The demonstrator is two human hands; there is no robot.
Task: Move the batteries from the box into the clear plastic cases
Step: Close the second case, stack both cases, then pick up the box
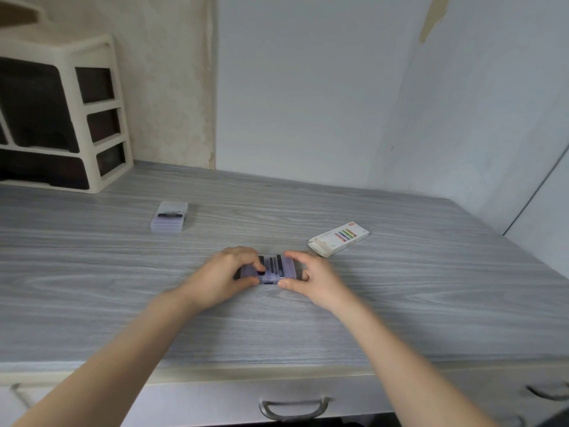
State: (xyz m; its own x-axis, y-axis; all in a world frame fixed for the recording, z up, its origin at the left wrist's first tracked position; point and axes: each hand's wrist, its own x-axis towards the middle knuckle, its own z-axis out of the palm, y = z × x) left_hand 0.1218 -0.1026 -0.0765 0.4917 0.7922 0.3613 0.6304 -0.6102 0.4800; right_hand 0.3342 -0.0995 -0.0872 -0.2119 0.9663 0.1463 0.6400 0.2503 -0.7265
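Grey wood grain covers the bench (pixel 400 303), and pale walls stand behind it. One wall has a patch of peeling paint high up. At the far left of the bench sits a cream rack of small dark drawers (pixel 77 118). Along the front edge of the bench, below the arms, there are metal drawer handles (pixel 294 409).

Near the middle of the bench lies a clear plastic case (pixel 272 269) with dark marks on its top. Both hands are on it. The left hand (pixel 228 275) grips the left end. Its thumb is at the near edge and its fingers (pixel 255 261) curl over the top of the case. The right hand (pixel 311 277) grips the right end. Its thumb presses the near corner and its fingers (pixel 294 255) reach over the far edge. So the case sits between the two hands, pinched from both sides, and it looks like it rests on the bench. The picture is a bit blurry here, so I cannot tell if the lid is open or shut, or if anything is inside.

Just past the right hand, a little to the right, lies a white battery box (pixel 338 238) with colored stripes on top. It is flat on the bench, and its near end flap looks open. Nothing touches it.

Farther back on the left, well apart from the hands, a second clear case (pixel 169 217) lies flat with a dark label across it.
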